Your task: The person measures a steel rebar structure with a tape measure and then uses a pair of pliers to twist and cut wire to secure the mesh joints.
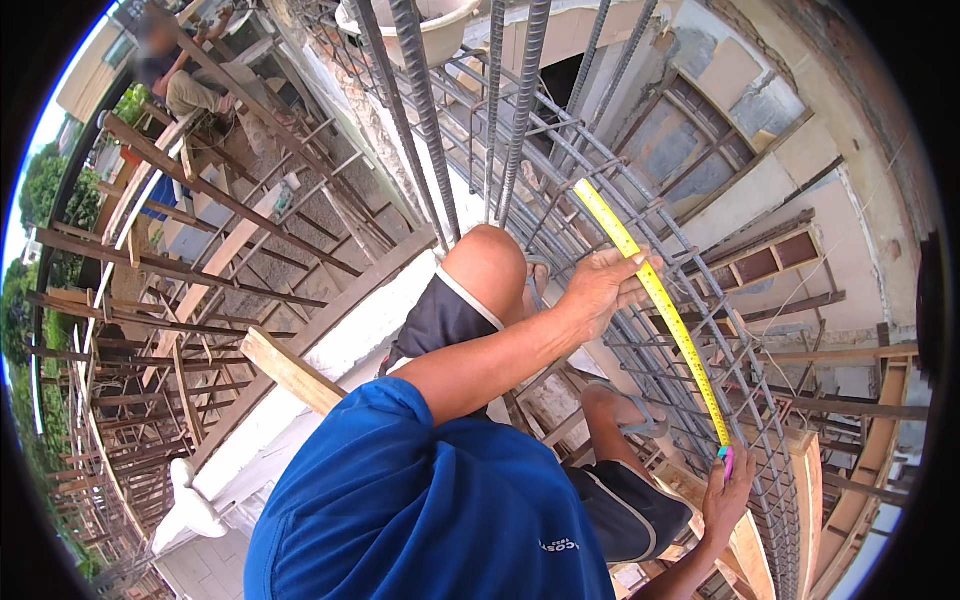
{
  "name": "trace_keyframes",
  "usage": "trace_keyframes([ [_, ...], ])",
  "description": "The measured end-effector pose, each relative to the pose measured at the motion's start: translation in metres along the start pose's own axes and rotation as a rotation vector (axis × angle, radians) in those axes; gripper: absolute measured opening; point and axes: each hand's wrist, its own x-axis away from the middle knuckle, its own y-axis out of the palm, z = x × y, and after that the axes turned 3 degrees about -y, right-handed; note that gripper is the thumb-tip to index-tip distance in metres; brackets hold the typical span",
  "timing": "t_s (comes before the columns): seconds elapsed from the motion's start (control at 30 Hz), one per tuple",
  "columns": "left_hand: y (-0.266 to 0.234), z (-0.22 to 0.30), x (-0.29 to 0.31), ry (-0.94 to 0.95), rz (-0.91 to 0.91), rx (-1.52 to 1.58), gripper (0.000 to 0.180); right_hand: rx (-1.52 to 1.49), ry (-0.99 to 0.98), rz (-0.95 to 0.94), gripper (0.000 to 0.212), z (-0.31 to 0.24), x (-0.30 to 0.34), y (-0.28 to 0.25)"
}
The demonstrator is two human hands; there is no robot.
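A yellow tape measure blade [683,343] is stretched along the top of a long steel rebar cage [757,400]. My left hand [603,287] grips the blade partway along, thumb on its face, and the free end sticks out beyond my fingers. At the blade's other end, my right hand [730,492] is closed around the small teal and pink tape measure case [726,459]. The cage's bars and square ties lie right under both hands. My fingers partly hide the case.
Thick upright rebars [525,95] rise ahead of my knee. A pale basin [440,25] sits at the far end. Wooden scaffolding [190,270] drops away on the left, where another person [195,85] sits. A cut timber [290,370] juts beside me. My sandalled foot [635,412] is beside the cage.
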Motion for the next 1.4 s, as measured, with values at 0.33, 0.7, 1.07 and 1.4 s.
trace_keyframes([
  [0.33, -0.030, -0.006, -0.037, 0.052, 0.287, -0.370, 0.024, -0.017, -0.093, -0.014, 0.044, -0.040, -0.040, -0.008],
  [0.7, -0.045, 0.010, -0.047, -0.072, 0.241, -0.353, 0.037, 0.029, 0.159, 0.052, 0.051, 0.140, 0.000, -0.073],
  [1.07, -0.064, 0.018, -0.054, -0.057, 0.190, -0.374, 0.034, 0.185, 0.687, 0.094, 0.054, 0.360, 0.080, -0.100],
  [1.4, -0.057, 0.017, -0.049, 0.024, 0.199, -0.415, 0.032, 0.289, 0.739, 0.173, 0.044, 0.435, 0.090, -0.047],
])
